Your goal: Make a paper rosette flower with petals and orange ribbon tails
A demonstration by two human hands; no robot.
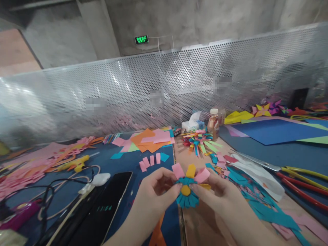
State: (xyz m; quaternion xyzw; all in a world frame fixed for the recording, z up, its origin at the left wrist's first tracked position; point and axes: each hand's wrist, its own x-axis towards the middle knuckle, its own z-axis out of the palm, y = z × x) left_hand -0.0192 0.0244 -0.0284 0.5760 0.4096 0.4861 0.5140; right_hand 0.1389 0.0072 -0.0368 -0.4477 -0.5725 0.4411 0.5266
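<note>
Between my two hands is a paper flower (188, 200) with teal fringed petals, a round yellow-orange centre, and pink and yellow strips standing out at its top. My left hand (160, 191) pinches its left side, thumb by the centre. From the right, my right hand (217, 194) grips it the same way, its thumb also near the centre. Fingers behind the flower are partly hidden. Just beyond my left hand lie several small pink paper strips (151, 160) and a teal piece (164, 157) on the blue mat.
A phone (110, 208), cables and a yellow glue gun (77, 164) lie at left. Scissors (284, 169) with red and yellow handles rest at right beside teal scraps (266, 208). Behind are stacked coloured paper (151, 140), a bottle (213, 124), a tissue pack (192, 125) and a perforated metal screen (128, 85).
</note>
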